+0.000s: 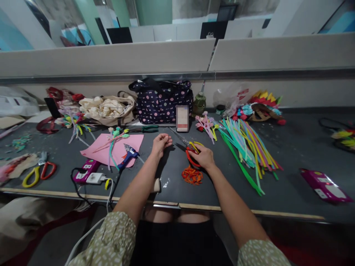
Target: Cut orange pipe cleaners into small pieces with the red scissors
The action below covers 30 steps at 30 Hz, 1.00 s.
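Note:
My right hand (203, 157) grips a pair of scissors (192, 150) with red and yellow handles, the blades pointing away and to the left. The blades look slightly apart. Just left of the blade tips, my left hand (161, 145) is closed in a pinch; whatever is between its fingertips is too small to make out. Below the scissors lies a small heap of short orange pieces (192, 176) on the dark table (172, 166). To the right of my right hand is a bundle of long coloured fuzzy pipe cleaners (244, 144).
A blue glue gun (129, 155) rests on a pink sheet (104, 146). Left of it are a purple power strip (87, 170) and a second pair of scissors (41, 170). At the back stand a dotted bag (163, 101) and a phone (182, 119). Another purple box (325, 184) lies far right.

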Available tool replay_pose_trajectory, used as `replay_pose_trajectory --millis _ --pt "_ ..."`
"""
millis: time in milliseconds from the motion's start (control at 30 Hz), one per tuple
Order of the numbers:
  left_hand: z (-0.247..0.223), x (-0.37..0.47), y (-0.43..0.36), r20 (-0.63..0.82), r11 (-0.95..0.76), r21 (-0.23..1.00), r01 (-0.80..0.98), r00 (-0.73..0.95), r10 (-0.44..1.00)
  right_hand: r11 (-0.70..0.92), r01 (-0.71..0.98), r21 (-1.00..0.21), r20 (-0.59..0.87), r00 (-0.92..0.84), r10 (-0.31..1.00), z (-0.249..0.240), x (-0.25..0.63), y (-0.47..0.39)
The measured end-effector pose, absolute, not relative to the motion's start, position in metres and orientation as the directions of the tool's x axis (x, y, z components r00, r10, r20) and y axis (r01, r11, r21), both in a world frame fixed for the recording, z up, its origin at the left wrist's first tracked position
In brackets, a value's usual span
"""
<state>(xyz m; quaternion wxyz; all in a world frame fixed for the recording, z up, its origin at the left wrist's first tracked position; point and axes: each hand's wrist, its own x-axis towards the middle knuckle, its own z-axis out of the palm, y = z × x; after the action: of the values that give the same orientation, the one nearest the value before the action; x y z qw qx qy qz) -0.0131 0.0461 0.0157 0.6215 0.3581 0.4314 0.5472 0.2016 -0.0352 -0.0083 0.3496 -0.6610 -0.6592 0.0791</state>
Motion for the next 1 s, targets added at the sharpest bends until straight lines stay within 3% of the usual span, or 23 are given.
replay_pose_trajectory --millis 600,1000 --pt "0.028 -0.019 0.047 -0.197 0.149 0.8 -0.581 -0.02 0.98 0.284 0.819 -0.498 0.442 -0.042 0.896 -0.016 0.205 -0.036" --pt "0.029 -0.018 0.044 -0.204 0.188 0.798 -0.573 0.038 0.978 0.309 0.797 -0.519 0.466 -0.04 0.884 -0.02 0.207 -0.034"
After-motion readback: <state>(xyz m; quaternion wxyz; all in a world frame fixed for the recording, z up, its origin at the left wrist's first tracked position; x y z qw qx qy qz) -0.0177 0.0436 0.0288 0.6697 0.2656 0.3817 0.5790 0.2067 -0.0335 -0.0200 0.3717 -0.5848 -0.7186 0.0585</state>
